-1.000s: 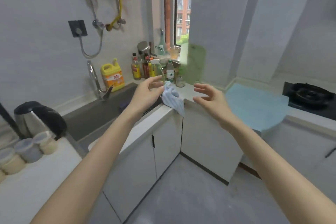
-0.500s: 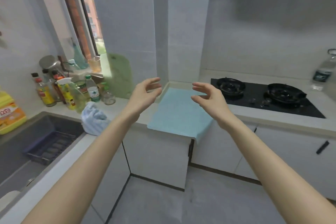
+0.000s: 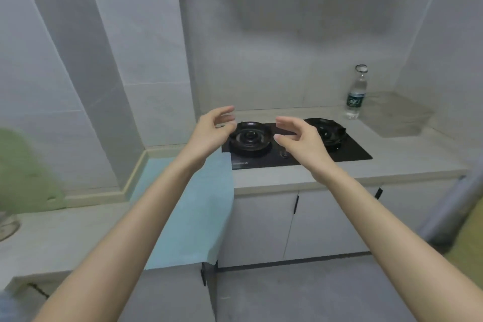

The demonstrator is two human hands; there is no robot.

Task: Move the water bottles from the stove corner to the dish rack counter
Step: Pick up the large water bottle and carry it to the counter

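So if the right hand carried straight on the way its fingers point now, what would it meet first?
Probably the left hand. The right hand is open, its fingers aimed leftward across the black two-burner gas stove, not toward the clear plastic water bottle. Depth is unclear, so it might pass by.

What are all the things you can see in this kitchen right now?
water bottle: one, clear with a dark label, upright on the counter behind the stove's right end
stove: one, black, set into the counter, two burners
counter: one, pale grey, runs around the corner
blue mat: one, light blue, lies on the counter left of the stove and hangs over the edge
green board: one, pale green, blurred, at the left edge against the wall
cabinet doors: white, under the counter, dark handles
floor: grey, at the bottom
left hand: one, bare, open and empty, held up over the stove's left side
right hand: one, bare, open and empty, held up over the stove's middle
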